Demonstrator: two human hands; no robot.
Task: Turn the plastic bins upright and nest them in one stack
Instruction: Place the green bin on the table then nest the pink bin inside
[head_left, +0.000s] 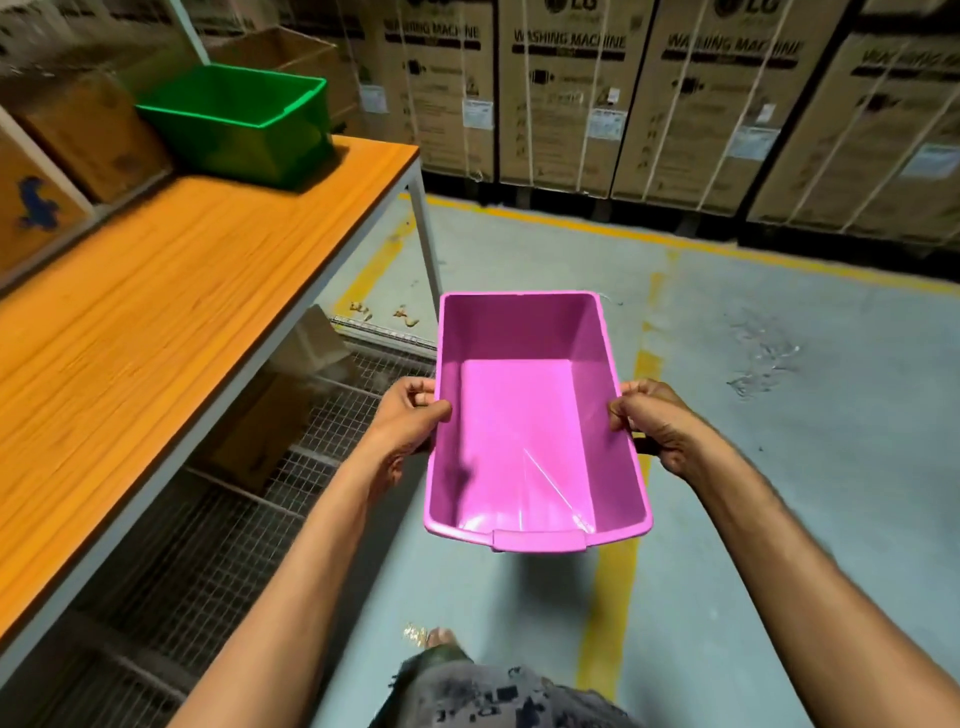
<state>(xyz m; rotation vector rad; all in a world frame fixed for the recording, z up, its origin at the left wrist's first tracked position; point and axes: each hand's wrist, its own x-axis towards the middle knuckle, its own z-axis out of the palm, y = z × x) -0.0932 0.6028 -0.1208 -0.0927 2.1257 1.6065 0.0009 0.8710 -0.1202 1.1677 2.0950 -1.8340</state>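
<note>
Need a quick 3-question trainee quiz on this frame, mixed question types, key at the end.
1. True or false: the pink bin is resting on the table.
2. Which bin sits at the table's far end? A) green B) blue C) pink
3. Fill in: the left hand and right hand grip the pink bin by its two long ____.

Key: 1 false, it is held in the air over the floor; 2 A, the green bin, open side up; 3 rims.

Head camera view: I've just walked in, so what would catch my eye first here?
A bright pink bin, upright and empty, held over the floor by its long sides with the left hand and right hand. Next, a green bin standing open-side up at the far end of the orange table.
</note>
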